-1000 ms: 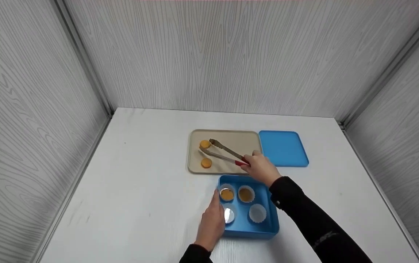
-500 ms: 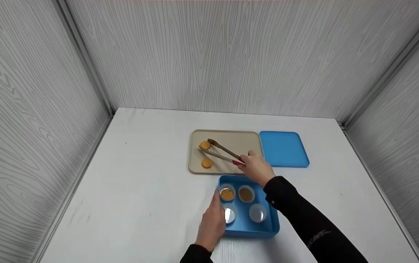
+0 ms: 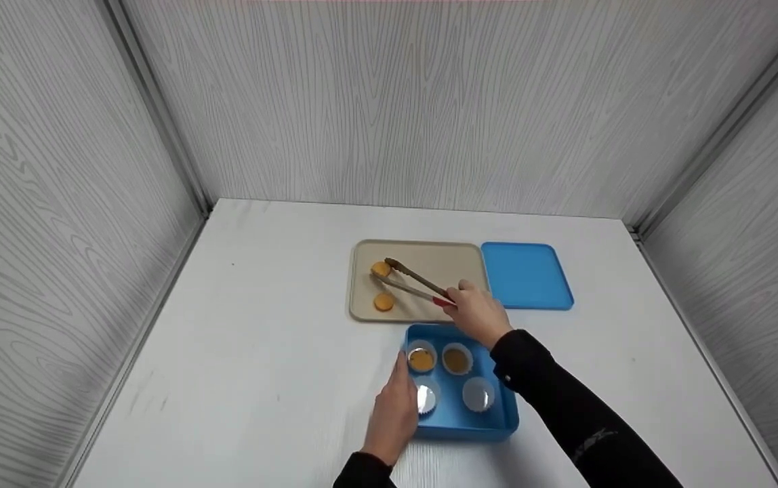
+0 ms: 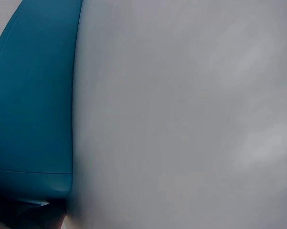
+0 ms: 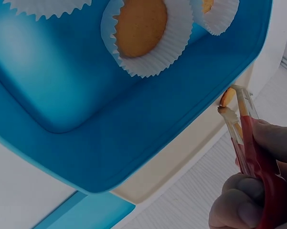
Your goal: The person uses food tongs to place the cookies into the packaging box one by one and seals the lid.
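Observation:
My right hand grips a pair of tongs by their red handles. The tongs' two tips straddle a round golden cookie on the beige tray. A second cookie lies nearer on that tray. My left hand rests along the left wall of a blue box, its fingers stretched forward. In the box stand several white paper cups; the two far ones hold cookies, one of them a browned cookie, and the near right cup holds none.
A flat blue lid-like tray adjoins the beige tray on its right. The blue box stands close before the beige tray on the white table. Grey wood-grain panels enclose the table at the back and both sides.
My right hand and the tongs have shifted slightly left, and the tips have come closer round the far cookie. My left hand and the box have stayed put.

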### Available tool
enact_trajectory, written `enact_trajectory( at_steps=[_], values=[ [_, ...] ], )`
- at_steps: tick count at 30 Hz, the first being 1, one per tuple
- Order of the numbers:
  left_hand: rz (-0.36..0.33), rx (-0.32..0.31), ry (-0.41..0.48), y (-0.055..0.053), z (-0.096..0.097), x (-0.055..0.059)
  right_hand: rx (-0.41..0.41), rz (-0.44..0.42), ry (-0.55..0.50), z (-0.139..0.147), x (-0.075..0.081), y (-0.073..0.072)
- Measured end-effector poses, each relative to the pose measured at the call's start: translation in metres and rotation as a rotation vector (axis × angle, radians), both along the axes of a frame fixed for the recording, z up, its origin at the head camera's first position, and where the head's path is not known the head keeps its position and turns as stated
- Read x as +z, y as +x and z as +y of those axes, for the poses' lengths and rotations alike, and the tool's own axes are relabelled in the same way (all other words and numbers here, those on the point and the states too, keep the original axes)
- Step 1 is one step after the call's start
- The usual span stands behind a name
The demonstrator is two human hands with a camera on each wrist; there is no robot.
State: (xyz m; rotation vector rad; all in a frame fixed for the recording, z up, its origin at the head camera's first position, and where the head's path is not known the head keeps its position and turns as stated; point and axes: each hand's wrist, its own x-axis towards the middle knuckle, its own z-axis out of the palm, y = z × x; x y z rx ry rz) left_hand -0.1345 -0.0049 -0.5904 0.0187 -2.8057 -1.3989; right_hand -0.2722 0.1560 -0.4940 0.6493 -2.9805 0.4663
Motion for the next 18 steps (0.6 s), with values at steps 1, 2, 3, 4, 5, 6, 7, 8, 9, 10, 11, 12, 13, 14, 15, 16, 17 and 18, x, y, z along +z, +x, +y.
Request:
enact_trajectory(
  at_steps=[1,2,3,4,5,6,7,8,9,10,11,12,13,14,15,16,17,18],
  values=[
    [-0.003,-0.001,0.001,0.0,0.0,0.0,-0.001,-0.001,-0.001,0.0,0.0,0.0],
    [-0.006,0.001,0.005,0.0,0.0,0.001,-0.002,-0.001,-0.001,0.001,-0.001,0.0],
    [-0.007,-0.002,0.002,0.0,-0.001,0.001,-0.004,-0.001,0.001,0.002,-0.001,0.001],
    [-0.012,-0.003,0.0,0.0,0.0,0.001,-0.005,-0.003,-0.002,0.003,-0.002,0.001],
    [-0.014,-0.003,-0.003,0.0,0.0,0.001,-0.006,-0.003,-0.003,0.004,-0.002,0.002],
    [-0.017,-0.003,-0.005,0.0,0.0,0.002,-0.007,-0.004,-0.004,0.006,-0.002,0.002],
    [-0.019,-0.002,-0.007,-0.001,0.001,0.002,-0.008,-0.006,-0.005,0.007,-0.002,0.004],
    [-0.019,-0.002,-0.009,-0.001,0.001,0.002,-0.009,-0.007,-0.006,0.008,-0.002,0.005],
    [-0.02,-0.001,-0.009,-0.001,0.001,0.002,-0.009,-0.008,-0.009,0.01,-0.002,0.006],
    [-0.022,0.002,-0.006,-0.001,0.002,0.002,-0.007,-0.007,-0.013,0.011,-0.002,0.007],
    [-0.022,0.003,-0.006,-0.001,0.002,0.002,-0.005,0.001,-0.013,0.013,-0.002,0.008],
    [-0.02,0.0,-0.009,-0.001,0.002,0.002,0.0,0.01,-0.015,0.015,-0.003,0.009],
    [-0.019,-0.003,-0.012,-0.001,0.002,0.001,0.007,0.022,-0.014,0.017,-0.003,0.01],
    [-0.017,-0.006,-0.014,-0.001,0.002,0.001,0.015,0.034,-0.013,0.019,-0.004,0.011],
    [-0.016,-0.009,-0.016,-0.001,0.001,0.0,0.023,0.044,-0.015,0.02,-0.004,0.012],
    [-0.008,-0.012,-0.017,-0.001,0.0,-0.001,0.027,0.052,-0.015,0.022,-0.005,0.013],
    [-0.001,-0.015,-0.018,-0.001,0.0,-0.001,0.029,0.057,-0.017,0.024,-0.005,0.014],
    [0.003,-0.018,-0.017,-0.001,-0.001,-0.002,0.03,0.059,-0.019,0.026,-0.005,0.015]
  ],
)
